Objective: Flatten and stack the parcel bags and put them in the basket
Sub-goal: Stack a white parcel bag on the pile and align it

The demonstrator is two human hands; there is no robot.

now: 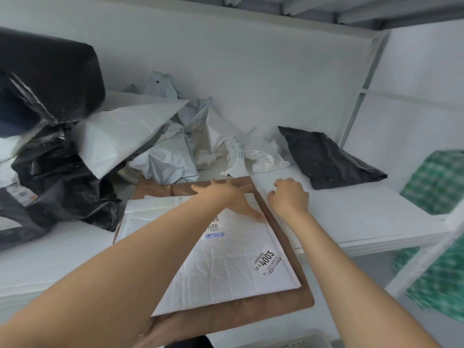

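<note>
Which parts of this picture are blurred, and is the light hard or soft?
Head view: the left hand is smeared by motion, and the green checked cloth at the right edge is blurred; the label on the white envelope is sharp. Light soft, shadows faint.

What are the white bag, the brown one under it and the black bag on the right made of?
White bag: probably matte plastic or coated paper; fine creases.
Brown one: likely kraft paper; dull, flat, stiff edges.
Black bag: probably thin plastic film; soft wrinkles, faint sheen.
</note>
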